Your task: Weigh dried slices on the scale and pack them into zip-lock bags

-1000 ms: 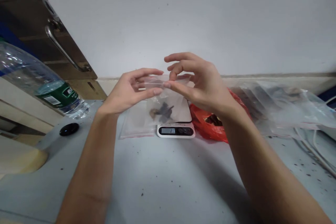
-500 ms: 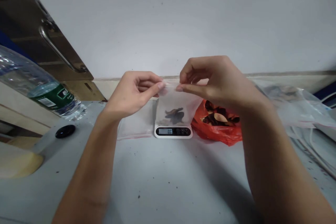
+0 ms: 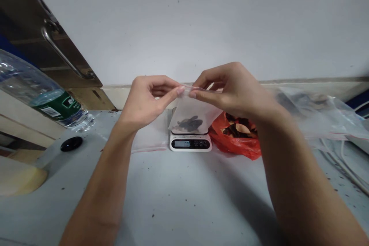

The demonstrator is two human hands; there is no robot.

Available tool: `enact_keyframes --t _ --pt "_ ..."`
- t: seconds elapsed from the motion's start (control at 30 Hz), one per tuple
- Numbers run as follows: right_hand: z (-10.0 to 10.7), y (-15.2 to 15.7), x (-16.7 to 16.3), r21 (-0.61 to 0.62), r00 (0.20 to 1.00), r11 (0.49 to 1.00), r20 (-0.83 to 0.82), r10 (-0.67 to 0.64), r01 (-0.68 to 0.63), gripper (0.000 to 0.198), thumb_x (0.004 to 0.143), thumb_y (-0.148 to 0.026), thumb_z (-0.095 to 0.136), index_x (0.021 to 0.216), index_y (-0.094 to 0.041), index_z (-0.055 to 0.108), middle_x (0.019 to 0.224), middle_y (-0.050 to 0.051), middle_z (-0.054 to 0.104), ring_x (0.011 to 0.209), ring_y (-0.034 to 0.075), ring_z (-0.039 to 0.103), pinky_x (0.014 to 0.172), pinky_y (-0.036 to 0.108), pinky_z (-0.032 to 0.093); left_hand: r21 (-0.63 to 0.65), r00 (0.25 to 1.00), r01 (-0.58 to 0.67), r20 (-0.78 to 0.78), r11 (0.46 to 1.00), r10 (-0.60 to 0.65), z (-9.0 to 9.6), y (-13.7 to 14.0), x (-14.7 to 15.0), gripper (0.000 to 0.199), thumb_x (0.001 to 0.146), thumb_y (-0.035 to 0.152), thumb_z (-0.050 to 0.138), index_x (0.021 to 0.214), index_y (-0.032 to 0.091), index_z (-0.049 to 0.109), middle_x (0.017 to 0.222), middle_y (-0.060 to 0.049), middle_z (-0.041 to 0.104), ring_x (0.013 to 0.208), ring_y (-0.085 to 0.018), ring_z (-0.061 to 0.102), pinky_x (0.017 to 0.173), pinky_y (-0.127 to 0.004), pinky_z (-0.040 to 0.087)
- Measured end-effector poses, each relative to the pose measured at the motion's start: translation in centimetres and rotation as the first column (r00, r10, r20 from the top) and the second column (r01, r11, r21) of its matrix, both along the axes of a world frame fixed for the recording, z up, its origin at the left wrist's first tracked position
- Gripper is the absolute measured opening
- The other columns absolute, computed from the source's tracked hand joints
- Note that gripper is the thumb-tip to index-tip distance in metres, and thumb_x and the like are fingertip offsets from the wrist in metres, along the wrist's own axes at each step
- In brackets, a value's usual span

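Between my two hands hangs a small translucent plastic bag [image 3: 194,109] with dark, dried-looking pieces [image 3: 190,123] at its bottom. My left hand [image 3: 151,98] pinches its top edge at the left corner. With thumb and fingers, my right hand [image 3: 226,88] grips the same edge a little to the right. Behind and below the bag is a white digital scale [image 3: 190,145], its display reading 0.0. Whether the bag touches the scale's plate, I cannot tell. Right of the scale, a red plastic bag [image 3: 238,148] holds dark and brown dried pieces [image 3: 242,128].
Flat clear bags [image 3: 148,138] lie left of the scale. A larger clear bag [image 3: 331,115] and white cables [image 3: 346,165] are at the right. On the left are a water bottle [image 3: 54,103], a black oval object [image 3: 71,144] and a metal door handle [image 3: 65,55]. A wall [image 3: 184,27] stands behind.
The small bag has risen slightly and tilted, baring more of the scale's front. My right hand has moved left, closer to my left hand, along the bag's top edge.
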State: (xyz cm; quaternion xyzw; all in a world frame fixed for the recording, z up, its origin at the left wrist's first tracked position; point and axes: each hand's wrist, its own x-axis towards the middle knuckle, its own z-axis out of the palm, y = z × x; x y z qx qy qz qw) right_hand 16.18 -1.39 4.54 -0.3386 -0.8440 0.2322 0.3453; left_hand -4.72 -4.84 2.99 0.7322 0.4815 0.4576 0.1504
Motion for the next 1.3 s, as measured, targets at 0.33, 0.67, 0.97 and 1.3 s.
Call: enact_keyframes --t 0.33,0.67,0.97,1.3 --pt "0.3 -0.4 0.0 -0.109 0.999 0.994 -0.02 0.031 -0.033 0.035 0.087 -0.054 0.08 0.07 -0.024 0.072 0.072 0.002 0.072 0.079 0.021 0.068 0.073 0.033 0.055 0.068 0.996 0.049 -0.071 0.996 -0.044 -0.2 -0.2 1.0 0.019 0.093 0.037 0.066 0.086 0.022 0.075 0.088 -0.004 0.08 0.087 -0.021 0.076 0.082 -0.032 0.062" --pt "-0.6 0.7 0.2 -0.167 0.991 0.98 -0.093 0.091 -0.106 0.031 0.084 -0.044 0.08 0.066 -0.023 0.066 0.069 -0.001 0.065 0.076 0.016 0.064 0.067 0.028 0.049 0.118 0.99 0.037 -0.139 0.992 -0.021 -0.1 -0.1 0.5 0.018 0.095 0.034 0.062 0.082 0.022 0.066 0.08 -0.001 0.074 0.08 -0.019 0.072 0.078 -0.032 0.061" --pt "-1.1 2.1 2.8 -0.164 1.0 0.986 -0.005 0.026 -0.027 0.025 0.084 -0.042 0.077 0.068 -0.025 0.069 0.07 0.002 0.07 0.067 0.019 0.062 0.059 0.031 0.048 0.086 0.988 -0.093 -0.118 0.992 0.103 0.2 0.0 -1.5 0.019 0.093 0.04 0.065 0.081 0.025 0.064 0.086 -0.001 0.077 0.084 -0.02 0.072 0.083 -0.031 0.061" --pt "-1.2 2.4 3.8 -0.138 0.997 0.99 0.081 -0.005 0.016 0.023 0.083 -0.043 0.074 0.069 -0.025 0.07 0.066 0.002 0.069 0.069 0.02 0.064 0.06 0.033 0.049 0.122 0.986 -0.047 -0.154 0.991 0.066 0.1 0.2 -1.9 0.017 0.094 0.037 0.066 0.083 0.024 0.067 0.086 0.0 0.077 0.083 -0.018 0.073 0.084 -0.027 0.061"
